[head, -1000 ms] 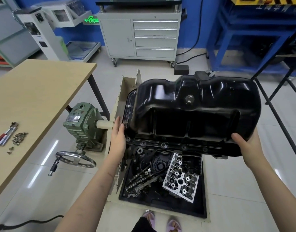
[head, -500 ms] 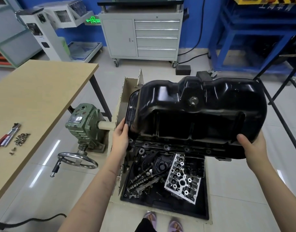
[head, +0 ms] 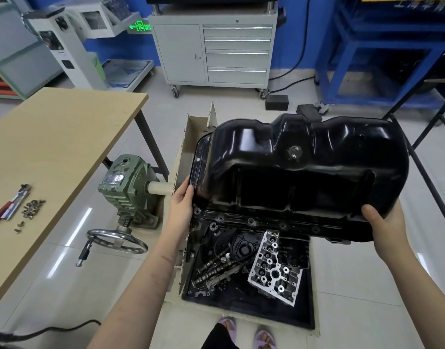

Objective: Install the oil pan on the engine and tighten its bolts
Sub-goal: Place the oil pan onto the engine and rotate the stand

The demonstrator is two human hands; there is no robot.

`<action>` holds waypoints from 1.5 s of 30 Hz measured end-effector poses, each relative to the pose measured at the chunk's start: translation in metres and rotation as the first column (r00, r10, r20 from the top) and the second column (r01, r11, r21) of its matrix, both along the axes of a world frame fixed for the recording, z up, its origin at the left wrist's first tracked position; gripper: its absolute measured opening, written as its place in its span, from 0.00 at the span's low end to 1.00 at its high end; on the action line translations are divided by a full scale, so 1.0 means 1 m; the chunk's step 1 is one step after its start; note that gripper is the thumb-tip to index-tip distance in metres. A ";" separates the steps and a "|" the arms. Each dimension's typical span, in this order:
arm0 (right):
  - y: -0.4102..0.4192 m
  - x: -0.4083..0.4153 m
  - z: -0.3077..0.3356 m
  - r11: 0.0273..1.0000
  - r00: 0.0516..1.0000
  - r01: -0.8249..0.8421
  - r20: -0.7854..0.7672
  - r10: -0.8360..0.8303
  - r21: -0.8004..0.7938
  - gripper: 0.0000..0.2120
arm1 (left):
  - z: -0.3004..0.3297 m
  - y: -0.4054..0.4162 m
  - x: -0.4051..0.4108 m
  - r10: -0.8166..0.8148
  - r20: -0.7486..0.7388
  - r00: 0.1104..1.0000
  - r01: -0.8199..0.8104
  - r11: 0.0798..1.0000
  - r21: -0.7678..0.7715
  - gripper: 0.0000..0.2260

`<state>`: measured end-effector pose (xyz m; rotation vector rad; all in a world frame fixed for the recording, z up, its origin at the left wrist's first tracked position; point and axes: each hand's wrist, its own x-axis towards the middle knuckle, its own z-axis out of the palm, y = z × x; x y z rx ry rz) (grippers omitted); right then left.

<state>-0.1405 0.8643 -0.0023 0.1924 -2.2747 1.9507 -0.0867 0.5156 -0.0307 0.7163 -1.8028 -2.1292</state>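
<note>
The room is a workshop with a blue wall, a grey drawer cabinet [head: 213, 46] at the back and a shiny pale floor. A wooden bench [head: 52, 137] stands on the left. On it lie a small pile of bolts [head: 32, 210] and a red-handled tool [head: 11, 206], both untouched.

The black oil pan [head: 304, 172] is up in the air, over the engine stand. The left hand [head: 182, 206] holds its left edge, with the thumb on the rim. The right hand [head: 385, 227] holds it from under the right end, thumb on top. Both sets of fingers are wrapped onto the pan, though most of them are hidden behind it.

I think the job is only at its start. The pan looks like it is being lowered into place, and it is tilted. No bolts are in its holes yet, and all the tightening is left.

The pan hides most of the engine, so I cannot tell if it touches the engine yet. Below, a dark tray [head: 266, 316] holds loose engine parts that are hard to tell apart
</note>
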 end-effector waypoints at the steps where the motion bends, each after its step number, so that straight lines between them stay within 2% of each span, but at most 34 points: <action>1: 0.000 0.000 0.000 1.000 1.000 -0.002 0.006 0.002 0.003 0.32 | -0.001 0.000 0.000 0.002 -0.006 1.000 -0.002 1.000 0.003 0.16; 3: 0.001 0.000 -0.001 1.000 1.000 -0.005 0.012 0.004 0.011 0.26 | -0.004 0.001 0.000 0.011 -0.012 1.000 -0.011 1.000 -0.005 0.15; 6: 0.003 -0.001 -0.002 1.000 1.000 -0.002 0.017 0.002 0.011 0.25 | -0.007 0.000 0.001 0.019 0.003 1.000 -0.019 1.000 -0.012 0.15; 8: 0.005 -0.002 -0.004 1.000 1.000 0.000 0.013 0.000 0.003 0.26 | -0.008 0.000 0.001 0.019 0.001 1.000 -0.019 1.000 -0.005 0.16; 11: 0.005 -0.003 -0.007 1.000 1.000 -0.008 0.004 0.008 -0.010 0.34 | -0.009 -0.001 0.001 0.012 -0.005 1.000 -0.012 1.000 0.001 0.15; 15: 0.003 -0.001 -0.003 1.000 1.000 0.000 0.001 0.000 0.009 0.28 | -0.006 0.000 0.003 -0.011 0.001 1.000 0.011 1.000 -0.010 0.15; 18: 0.002 -0.001 -0.004 1.000 1.000 0.003 -0.019 -0.002 0.021 0.34 | -0.002 -0.002 0.004 0.001 0.026 1.000 0.001 0.998 -0.056 0.16; 20: 0.001 -0.001 -0.003 1.000 1.000 0.006 -0.028 -0.006 0.021 0.36 | 0.002 -0.002 0.006 0.005 0.054 0.999 0.005 0.982 -0.188 0.17; 23: -0.002 0.001 0.000 1.000 0.999 0.016 -0.028 -0.016 0.003 0.39 | 0.008 0.002 0.007 0.018 0.135 0.991 0.054 0.855 -0.516 0.19; 25: -0.003 0.002 0.001 1.000 0.999 0.025 -0.031 -0.025 -0.007 0.42 | 0.013 0.011 0.008 0.110 0.130 0.985 -0.009 0.795 -0.606 0.19; 27: -0.006 0.003 0.004 0.999 0.999 0.037 -0.027 -0.038 -0.019 0.48 | 0.022 0.025 0.012 0.207 0.034 0.978 -0.148 0.797 -0.585 0.20; 28: -0.006 0.003 0.005 0.999 0.999 0.039 -0.023 -0.039 -0.027 0.51 | 0.027 0.035 0.015 0.198 -0.021 0.980 -0.176 0.812 -0.557 0.22; 32: -0.006 0.004 0.005 0.999 0.999 0.035 -0.010 -0.035 -0.039 0.53 | 0.038 0.069 0.022 0.037 -0.119 0.992 -0.090 0.869 -0.486 0.33; 35: -0.004 0.004 0.006 0.999 0.999 0.032 0.007 -0.031 -0.026 0.56 | 0.039 0.073 0.019 0.069 -0.130 0.989 -0.122 0.877 -0.465 0.30; 37: -0.004 0.005 0.006 0.999 1.000 0.031 -0.001 -0.031 -0.023 0.53 | 0.038 0.073 0.018 0.080 -0.141 0.987 -0.138 0.873 -0.469 0.28; 41: -0.009 0.017 -0.003 0.993 0.994 0.107 0.033 -0.105 -0.045 0.38 | 0.035 0.072 0.017 0.114 -0.135 0.984 -0.167 0.849 -0.502 0.26; 45: -0.017 0.023 -0.003 0.988 0.988 0.149 0.049 -0.148 -0.029 0.40 | 0.029 0.066 0.016 0.132 -0.121 0.984 -0.177 0.817 -0.548 0.25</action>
